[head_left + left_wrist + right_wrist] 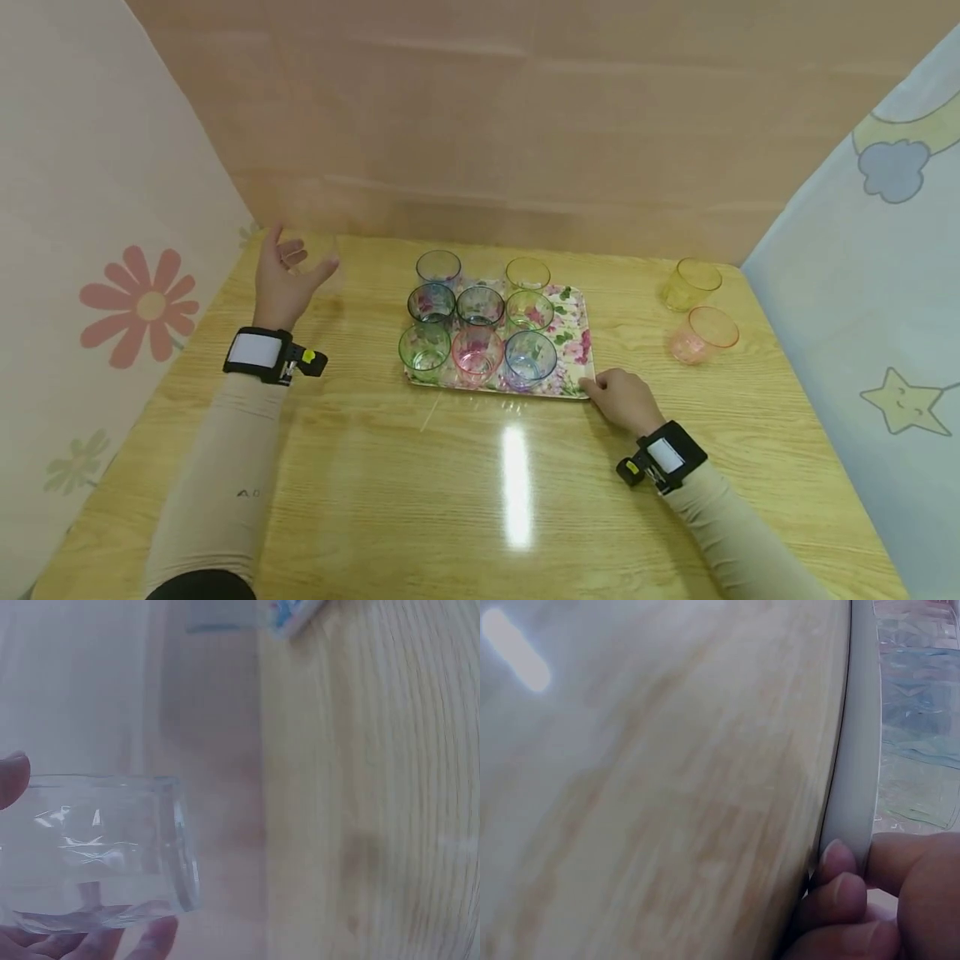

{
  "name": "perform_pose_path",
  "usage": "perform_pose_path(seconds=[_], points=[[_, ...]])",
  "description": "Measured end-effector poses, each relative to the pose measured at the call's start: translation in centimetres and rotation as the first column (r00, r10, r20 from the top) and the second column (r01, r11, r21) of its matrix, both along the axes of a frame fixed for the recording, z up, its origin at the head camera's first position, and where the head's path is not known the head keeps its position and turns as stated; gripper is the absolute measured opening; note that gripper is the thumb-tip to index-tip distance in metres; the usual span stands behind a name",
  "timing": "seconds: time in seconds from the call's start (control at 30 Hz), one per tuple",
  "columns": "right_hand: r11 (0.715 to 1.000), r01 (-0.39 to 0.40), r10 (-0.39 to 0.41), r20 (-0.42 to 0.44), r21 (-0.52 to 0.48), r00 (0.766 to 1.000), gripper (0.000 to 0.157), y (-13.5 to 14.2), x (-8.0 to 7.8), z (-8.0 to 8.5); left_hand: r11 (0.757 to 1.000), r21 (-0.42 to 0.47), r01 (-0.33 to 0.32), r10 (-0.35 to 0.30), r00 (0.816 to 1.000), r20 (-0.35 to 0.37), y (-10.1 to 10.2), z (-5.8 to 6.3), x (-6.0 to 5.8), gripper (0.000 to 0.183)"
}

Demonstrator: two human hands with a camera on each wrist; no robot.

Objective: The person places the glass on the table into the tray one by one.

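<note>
My left hand (pixel 281 287) is raised over the left part of the table and holds a clear glass tumbler (pixel 97 847). In the left wrist view the thumb lies on one side of it and the fingers on the other; the head view barely shows this glass. My right hand (pixel 626 400) pinches the near right corner of a floral tray (pixel 576 346), thumb on top and fingertips under the pale rim (pixel 853 765). Several coloured tumblers stand on the tray, among them a green glass (pixel 425 354), a pink glass (pixel 477 358) and a blue glass (pixel 530 362) in the near row.
A yellow tumbler (pixel 690 286) and a pinkish-orange tumbler (pixel 703 336) stand to the right of the tray. The wooden table (pixel 420 500) meets a brown backdrop (pixel 487 142) behind and patterned panels at both sides.
</note>
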State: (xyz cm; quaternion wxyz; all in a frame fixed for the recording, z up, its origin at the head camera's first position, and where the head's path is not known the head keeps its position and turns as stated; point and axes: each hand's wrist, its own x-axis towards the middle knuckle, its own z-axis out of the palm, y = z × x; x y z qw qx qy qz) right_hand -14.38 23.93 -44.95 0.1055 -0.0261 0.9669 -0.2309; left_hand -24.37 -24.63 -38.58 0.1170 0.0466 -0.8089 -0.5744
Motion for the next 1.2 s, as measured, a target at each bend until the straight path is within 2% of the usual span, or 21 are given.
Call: perform_pose_path(seconds=[0.2,0.37,0.7,0.87,0.97,1.07,1.13,1.2], points=[[1.000,0.011,-0.011,0.011,0.010,1.000,0.053,0.0,0.0,-0.1,0.997,-0.016,0.071,-0.072,0.996,-0.052,1.6,1.3,3.6,0.101],[1.000,0.004,-0.004,-0.005,0.005,1.000,0.053,0.0,0.3,0.1,0.989,-0.045,0.142,-0.144,0.988,-0.063,3.7,2.2,6.1,0.089],[1.000,0.014,-0.014,-0.016,-0.017,1.000,0.056,-0.3,0.5,0.1,0.965,-0.053,0.259,-0.262,0.963,-0.071,5.5,2.6,8.5,0.074],[0.995,0.080,-0.082,-0.032,-0.066,0.996,0.060,-0.2,0.4,0.3,0.939,-0.055,0.339,-0.343,0.935,-0.088,6.7,2.9,9.7,0.075],[0.979,0.148,-0.170,-0.163,-0.140,0.972,0.060,-0.6,0.7,1.0,0.907,-0.063,0.415,-0.420,0.902,-0.104,8.0,3.4,10.8,0.078],[0.943,0.161,-0.258,-0.332,-0.292,0.907,0.051,-1.9,1.3,2.0,0.866,-0.069,0.495,-0.500,0.860,-0.106,9.6,4.0,12.0,0.079],[0.903,0.106,-0.288,-0.404,-0.417,0.868,0.041,-3.3,1.9,3.0,0.836,-0.061,0.545,-0.548,0.829,-0.112,10.7,4.3,12.8,0.079],[0.834,0.009,-0.294,-0.431,-0.551,0.853,0.031,-4.9,2.7,4.1,0.811,-0.062,0.581,-0.584,0.804,-0.111,11.8,4.5,13.6,0.081]])
